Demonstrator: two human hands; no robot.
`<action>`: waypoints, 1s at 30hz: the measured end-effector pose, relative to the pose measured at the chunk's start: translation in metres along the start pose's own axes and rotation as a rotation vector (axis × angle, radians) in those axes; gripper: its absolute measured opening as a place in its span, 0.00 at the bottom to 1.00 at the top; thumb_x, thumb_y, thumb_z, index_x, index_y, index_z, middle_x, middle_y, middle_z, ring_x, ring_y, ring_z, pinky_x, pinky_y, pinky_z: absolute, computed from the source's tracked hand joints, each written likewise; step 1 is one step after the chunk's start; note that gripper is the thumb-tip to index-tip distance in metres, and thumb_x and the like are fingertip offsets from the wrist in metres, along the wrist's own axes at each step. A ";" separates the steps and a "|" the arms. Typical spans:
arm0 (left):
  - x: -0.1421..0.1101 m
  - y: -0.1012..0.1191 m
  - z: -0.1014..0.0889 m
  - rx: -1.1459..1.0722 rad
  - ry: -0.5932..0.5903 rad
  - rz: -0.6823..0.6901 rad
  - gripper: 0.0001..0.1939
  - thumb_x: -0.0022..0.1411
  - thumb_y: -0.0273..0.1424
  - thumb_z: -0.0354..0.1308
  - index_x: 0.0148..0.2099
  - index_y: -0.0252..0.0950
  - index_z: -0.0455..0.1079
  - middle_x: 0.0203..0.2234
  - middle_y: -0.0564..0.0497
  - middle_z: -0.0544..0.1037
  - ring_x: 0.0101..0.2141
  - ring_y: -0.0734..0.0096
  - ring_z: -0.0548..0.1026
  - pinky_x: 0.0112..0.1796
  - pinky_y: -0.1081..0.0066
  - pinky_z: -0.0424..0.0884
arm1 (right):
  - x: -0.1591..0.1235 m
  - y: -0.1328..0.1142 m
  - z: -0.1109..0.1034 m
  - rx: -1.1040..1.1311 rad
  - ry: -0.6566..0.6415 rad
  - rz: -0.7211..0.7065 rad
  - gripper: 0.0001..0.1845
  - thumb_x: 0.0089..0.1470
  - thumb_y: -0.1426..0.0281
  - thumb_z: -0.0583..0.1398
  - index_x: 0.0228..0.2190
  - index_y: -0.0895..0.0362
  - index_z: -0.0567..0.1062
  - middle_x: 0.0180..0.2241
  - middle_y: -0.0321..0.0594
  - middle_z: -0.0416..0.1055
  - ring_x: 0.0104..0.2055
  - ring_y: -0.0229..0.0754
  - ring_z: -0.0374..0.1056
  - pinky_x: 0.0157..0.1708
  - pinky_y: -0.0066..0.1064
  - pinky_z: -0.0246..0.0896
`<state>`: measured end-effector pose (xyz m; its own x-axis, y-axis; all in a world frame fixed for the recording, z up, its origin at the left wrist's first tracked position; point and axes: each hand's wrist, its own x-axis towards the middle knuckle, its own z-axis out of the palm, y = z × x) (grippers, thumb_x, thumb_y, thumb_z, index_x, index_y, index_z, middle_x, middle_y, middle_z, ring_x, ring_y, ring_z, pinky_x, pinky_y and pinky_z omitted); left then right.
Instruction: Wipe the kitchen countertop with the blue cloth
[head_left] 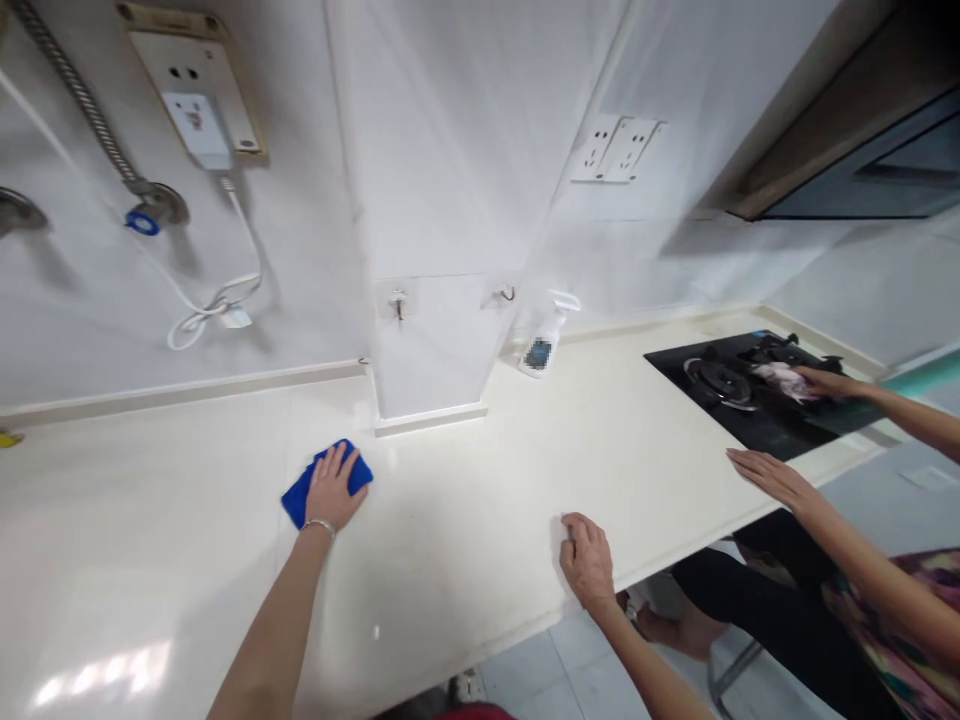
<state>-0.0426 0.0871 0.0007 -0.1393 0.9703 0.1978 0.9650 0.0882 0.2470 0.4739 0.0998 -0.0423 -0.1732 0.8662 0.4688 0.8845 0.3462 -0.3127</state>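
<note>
At 1 o'clock, your right hand (587, 562) sits half open, fingers bent, on the bench (465, 520). At 11, your left hand (334, 490) lies flat, fingers slightly spread, on one blue cloth (298, 497). At 2, another person's two hands (772, 475): one flat, one holding one pale rag (780, 379) on the black stove (787, 432). At 12, one spray bottle (541, 348).

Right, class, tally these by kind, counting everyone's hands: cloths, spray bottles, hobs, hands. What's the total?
Cloths: 2 (blue cloth, pale cloth)
Spray bottle: 1
Hob: 1
Hands: 4 (left hand, right hand, other person's far hand, other person's near hand)
Total: 8
</note>
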 end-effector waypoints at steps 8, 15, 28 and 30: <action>-0.132 -0.099 -0.059 0.093 0.124 -0.454 0.35 0.63 0.44 0.48 0.68 0.35 0.54 0.69 0.36 0.53 0.68 0.44 0.49 0.66 0.45 0.48 | -0.006 0.011 0.002 -0.032 0.009 -0.074 0.16 0.51 0.75 0.52 0.43 0.54 0.68 0.44 0.49 0.70 0.47 0.53 0.65 0.48 0.47 0.62; -0.277 -0.122 -0.103 0.196 0.125 -0.886 0.36 0.63 0.46 0.45 0.69 0.34 0.52 0.70 0.37 0.50 0.69 0.46 0.46 0.66 0.48 0.45 | -0.010 0.019 0.001 -0.065 0.013 -0.137 0.16 0.51 0.74 0.52 0.43 0.59 0.68 0.44 0.51 0.70 0.46 0.53 0.65 0.46 0.43 0.58; -0.375 -0.027 -0.100 0.285 0.189 -1.077 0.36 0.64 0.43 0.44 0.69 0.29 0.50 0.69 0.32 0.52 0.69 0.44 0.47 0.66 0.47 0.46 | -0.015 0.027 0.003 -0.050 0.016 -0.145 0.18 0.49 0.74 0.54 0.44 0.61 0.70 0.45 0.53 0.70 0.47 0.54 0.65 0.45 0.43 0.56; -0.378 -0.004 -0.094 0.304 0.186 -1.027 0.35 0.65 0.42 0.43 0.69 0.27 0.50 0.68 0.31 0.53 0.69 0.44 0.47 0.66 0.46 0.48 | -0.015 0.026 0.002 -0.052 0.012 -0.141 0.18 0.49 0.74 0.54 0.44 0.61 0.70 0.45 0.53 0.70 0.47 0.54 0.65 0.45 0.43 0.56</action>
<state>-0.0148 -0.3009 0.0143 -0.9182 0.3541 0.1773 0.3793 0.9152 0.1360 0.4984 0.0966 -0.0590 -0.2926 0.8056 0.5151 0.8729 0.4450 -0.2000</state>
